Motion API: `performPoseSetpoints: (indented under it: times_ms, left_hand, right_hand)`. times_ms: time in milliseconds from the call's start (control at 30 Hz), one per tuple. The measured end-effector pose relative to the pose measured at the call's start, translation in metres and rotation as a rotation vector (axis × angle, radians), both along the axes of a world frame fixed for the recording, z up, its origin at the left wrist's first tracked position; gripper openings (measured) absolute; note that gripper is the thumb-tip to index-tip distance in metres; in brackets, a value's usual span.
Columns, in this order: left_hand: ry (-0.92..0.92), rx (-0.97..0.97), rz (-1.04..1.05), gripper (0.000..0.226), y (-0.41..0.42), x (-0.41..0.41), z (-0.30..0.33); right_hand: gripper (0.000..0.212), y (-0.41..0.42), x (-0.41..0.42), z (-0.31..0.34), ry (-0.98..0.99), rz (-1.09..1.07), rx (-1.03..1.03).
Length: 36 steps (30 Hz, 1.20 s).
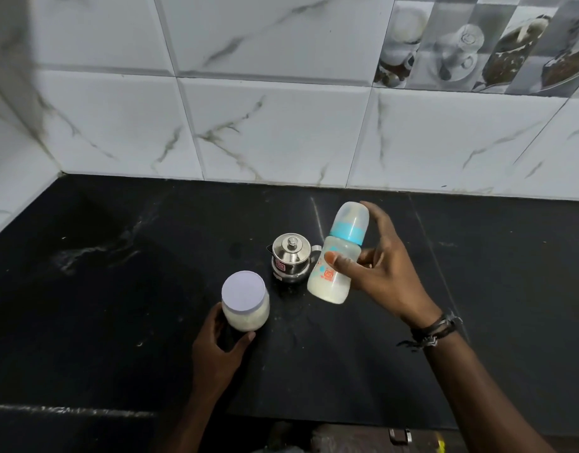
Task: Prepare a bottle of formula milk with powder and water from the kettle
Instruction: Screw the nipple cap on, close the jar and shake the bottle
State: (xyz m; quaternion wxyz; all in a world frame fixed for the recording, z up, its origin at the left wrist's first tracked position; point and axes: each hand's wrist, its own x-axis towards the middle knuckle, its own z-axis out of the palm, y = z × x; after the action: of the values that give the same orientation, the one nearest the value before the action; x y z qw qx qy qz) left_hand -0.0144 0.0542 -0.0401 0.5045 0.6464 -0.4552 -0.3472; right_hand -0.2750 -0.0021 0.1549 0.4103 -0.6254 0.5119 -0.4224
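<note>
From the head view, a black counter (118, 256) runs back to a wall of white marbled tiles (281, 132), with a strip of printed tiles (477, 44) showing cups and dishes at the upper right. Three things sit close together near the middle of the counter. A small steel kettle (290, 258) stands upright with its lid on, the knob on top. Just in front and to its left is a clear jar (245, 302) of white powder, closed with a pale flat lid. Just right of the kettle is the bottle (338, 253), which overlaps the kettle's right side in this view and hides its handle.

The bottle is held off the counter and tilted, its top leaning up and to the right – clear cap on, blue collar below it, white milk in the lower part of the body. The right hand (384, 269) grips it around the middle: thumb across the front over the printed marks, fingers behind, index finger raised beside the cap. A dark band (435, 328) circles that wrist, and the forearm comes in from the lower right.

The left hand (217, 346) curls around the jar's near lower side, thumb tip at its base – a light hold, with the jar upright on the counter.
</note>
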Motion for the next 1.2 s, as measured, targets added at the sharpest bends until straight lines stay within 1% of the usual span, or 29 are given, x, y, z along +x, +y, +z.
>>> performPoseSetpoints:
  times_ms: [33, 67, 133, 167, 200, 267, 300, 333, 367, 400, 433, 467, 500, 533, 567, 633, 700, 733, 800, 867, 933, 1000, 1033, 1100, 1133, 1167, 1200]
  left_hand:
    - [0.003, 0.003, -0.003, 0.081, 0.0003, 0.0003, -0.0005]
    - [0.004, 0.004, -0.004, 0.081, 0.0003, 0.0006, -0.0005]
    - [0.002, -0.001, -0.007, 0.081, 0.0002, 0.0013, 0.0002]
    - [0.000, -0.005, -0.009, 0.081, 0.0000, 0.0012, 0.0004]
    - [0.000, -0.006, -0.011, 0.081, 0.0000, 0.0008, 0.0001]
    - [0.003, -0.004, -0.010, 0.080, -0.0001, 0.0006, -0.0008]
    - [0.005, -0.003, -0.007, 0.080, -0.0002, 0.0006, -0.0006]
    - [0.007, -0.003, -0.005, 0.080, -0.0002, 0.0004, -0.0002]
    - [0.006, -0.004, -0.002, 0.080, -0.0001, 0.0005, 0.0000]
    - [0.003, -0.006, -0.001, 0.080, -0.0004, 0.0002, 0.0001]
    - [-0.002, -0.008, 0.002, 0.080, -0.0003, 0.0003, -0.0006]
    - [-0.006, -0.008, 0.004, 0.080, -0.0003, 0.0006, -0.0014]
    - [-0.005, -0.003, 0.005, 0.081, -0.0002, 0.0010, -0.0024]
    - [-0.001, 0.004, 0.004, 0.081, 0.0000, 0.0014, -0.0030]
    - [0.003, 0.007, 0.003, 0.081, 0.0000, 0.0016, -0.0029]
    - [0.004, 0.010, 0.002, 0.082, -0.0001, 0.0015, -0.0025]
    - [0.006, 0.007, 0.003, 0.082, -0.0005, 0.0006, -0.0021]
    - [0.007, 0.005, 0.002, 0.083, -0.0007, 0.0003, -0.0019]
    - [0.009, 0.006, -0.001, 0.083, -0.0007, 0.0001, -0.0007]
    - [0.010, 0.004, -0.004, 0.082, 0.0001, -0.0001, 0.0013]
    - [0.005, -0.001, -0.005, 0.083, 0.0004, -0.0010, 0.0031]
    - [0.007, -0.001, 0.000, 0.083, 0.0002, -0.0014, 0.0026]
    - [0.009, 0.003, 0.002, 0.083, 0.0001, -0.0010, 0.0022]
    - [0.011, 0.004, 0.000, 0.082, 0.0001, -0.0002, 0.0023]
    - [0.007, 0.001, -0.004, 0.082, 0.0000, 0.0000, 0.0021]
    - [0.004, 0.000, -0.008, 0.082, 0.0002, 0.0003, 0.0023]
    - [0.002, 0.002, -0.010, 0.082, 0.0003, 0.0004, 0.0026]
  right_hand:
    - [0.086, -0.0009, -0.0009, -0.0003, 0.069, -0.004, -0.019]
    - [0.087, -0.0004, -0.0008, -0.0007, 0.082, 0.013, 0.002]
    - [0.085, 0.0019, 0.0012, 0.0014, -0.057, 0.051, 0.064]
    - [0.084, 0.0017, 0.0008, 0.0012, -0.108, 0.042, 0.057]
    - [0.085, 0.0001, -0.0002, 0.0007, -0.099, 0.016, 0.022]
    - [0.088, -0.0025, -0.0032, 0.0001, 0.079, -0.025, -0.037]
    - [0.089, -0.0032, -0.0042, -0.0006, 0.115, -0.020, -0.024]
    - [0.088, -0.0019, -0.0033, -0.0007, 0.091, 0.017, 0.006]
    - [0.087, -0.0001, -0.0019, 0.0006, 0.006, 0.046, 0.043]
    - [0.086, 0.0003, -0.0018, 0.0005, -0.077, 0.057, 0.058]
    - [0.085, -0.0004, -0.0011, 0.0012, -0.114, 0.048, 0.037]
    - [0.085, -0.0025, -0.0018, 0.0007, -0.089, 0.021, 0.008]
    - [0.086, -0.0044, -0.0030, -0.0002, -0.016, 0.001, -0.011]
    - [0.087, -0.0057, -0.0041, -0.0017, 0.039, -0.004, -0.006]
    - [0.087, -0.0055, -0.0044, -0.0026, 0.048, 0.017, 0.025]
    - [0.085, -0.0007, -0.0029, -0.0002, -0.068, 0.093, 0.110]
    - [0.083, 0.0004, -0.0024, 0.0024, -0.175, 0.103, 0.118]
    - [0.084, -0.0006, -0.0032, 0.0023, -0.179, 0.076, 0.100]
    - [0.085, -0.0043, -0.0054, -0.0005, -0.090, 0.040, 0.066]
    - [0.084, -0.0029, -0.0050, 0.0004, -0.036, 0.073, 0.092]
    - [0.081, -0.0002, -0.0050, 0.0032, -0.159, 0.113, 0.167]
    - [0.081, 0.0005, -0.0053, 0.0062, -0.256, 0.089, 0.188]
    - [0.083, -0.0003, -0.0055, 0.0058, -0.226, 0.061, 0.157]
    - [0.087, -0.0011, -0.0048, 0.0037, -0.045, 0.032, 0.072]
    - [0.087, -0.0006, -0.0038, 0.0033, 0.002, 0.039, 0.060]
    - [0.086, 0.0009, -0.0027, 0.0042, -0.016, 0.058, 0.076]
    - [0.086, 0.0024, -0.0020, 0.0057, -0.088, 0.080, 0.103]
